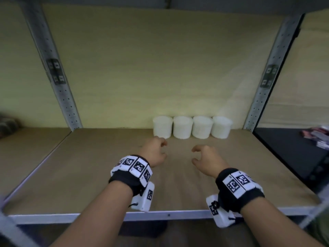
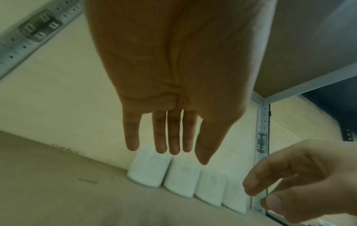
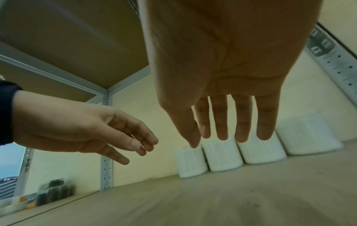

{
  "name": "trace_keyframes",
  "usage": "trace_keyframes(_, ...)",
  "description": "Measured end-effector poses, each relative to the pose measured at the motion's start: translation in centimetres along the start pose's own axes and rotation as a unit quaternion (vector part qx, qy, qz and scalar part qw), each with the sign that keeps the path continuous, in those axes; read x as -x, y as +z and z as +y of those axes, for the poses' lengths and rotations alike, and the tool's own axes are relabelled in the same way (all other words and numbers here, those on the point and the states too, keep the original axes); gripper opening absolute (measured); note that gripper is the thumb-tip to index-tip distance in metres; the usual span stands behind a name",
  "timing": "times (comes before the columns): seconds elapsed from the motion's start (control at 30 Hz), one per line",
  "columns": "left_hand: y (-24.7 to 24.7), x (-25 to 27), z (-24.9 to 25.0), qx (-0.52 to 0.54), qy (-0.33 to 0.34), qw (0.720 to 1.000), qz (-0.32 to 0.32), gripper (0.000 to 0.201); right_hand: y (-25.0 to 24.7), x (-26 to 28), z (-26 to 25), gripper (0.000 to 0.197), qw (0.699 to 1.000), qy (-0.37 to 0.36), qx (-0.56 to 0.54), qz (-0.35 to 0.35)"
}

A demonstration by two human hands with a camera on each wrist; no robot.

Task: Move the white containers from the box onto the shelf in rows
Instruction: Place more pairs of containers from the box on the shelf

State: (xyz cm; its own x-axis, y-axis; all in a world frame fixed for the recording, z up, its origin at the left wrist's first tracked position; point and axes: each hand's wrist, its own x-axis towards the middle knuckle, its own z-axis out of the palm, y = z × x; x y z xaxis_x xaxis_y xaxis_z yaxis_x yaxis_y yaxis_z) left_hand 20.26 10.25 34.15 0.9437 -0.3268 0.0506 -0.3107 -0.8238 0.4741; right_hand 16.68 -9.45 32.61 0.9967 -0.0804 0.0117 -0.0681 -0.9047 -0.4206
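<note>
White containers [image 1: 192, 127]: four on shelf [image 1: 89, 175] | box unseen | hands empty, fingers loose

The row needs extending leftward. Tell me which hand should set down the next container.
Left, probably. The left hand hangs empty just in front of the row's leftmost container, beside the bare shelf. The right hand, also empty, sits further right.

Bare shelf [image 1: 89, 175] left of and before four white containers [image 1: 192, 127] along the back wall.
</note>
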Motion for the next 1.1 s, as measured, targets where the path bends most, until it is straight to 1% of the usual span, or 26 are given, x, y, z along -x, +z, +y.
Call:
trace_keyframes(0.07,0.5,2.2,0.5,0.002,-0.006,1.0,-0.015,0.045,0.3,2.2,0.1,0.042,1.0,-0.005,-0.004,-0.002)
trace_keyframes(0.17,1.4,5.3,1.0,-0.006,0.005,0.999,-0.038,0.043,0.9,5.3,0.0,0.041,1.0,-0.011,0.003,-0.005)
trace_keyframes(0.37,4.0,10.6,2.4,0.005,0.028,0.999,-0.04,0.041,1.7,11.2,0.4,0.034,1.0,-0.027,-0.002,0.008)
trace_keyframes(0.47,5.5,11.9,2.8,0.016,0.039,0.998,-0.036,0.039,2.1,13.0,1.0,0.03,1.0,-0.025,-0.006,0.009)
trace_keyframes(0.67,9.9,14.5,3.8,0.048,0.041,0.996,-0.057,0.034,3.6,16.7,3.8,0.021,1.0,0.005,-0.006,0.0)
trace_keyframes(0.87,15.7,15.9,3.3,0.084,-0.007,0.987,-0.135,0.034,7.0,18.9,7.2,0.025,0.995,0.059,0.004,-0.083)
trace_keyframes(1.0,19.9,15.4,2.9,0.062,-0.03,0.978,-0.197,0.038,9.8,19.2,10.0,0.028,0.983,0.118,-0.009,-0.139)
trace_keyframes(1.1,23.0,14.9,2.5,0.054,-0.045,0.969,-0.236,0.035,12.6,19.4,11.5,0.03,0.973,0.14,0.005,-0.184)
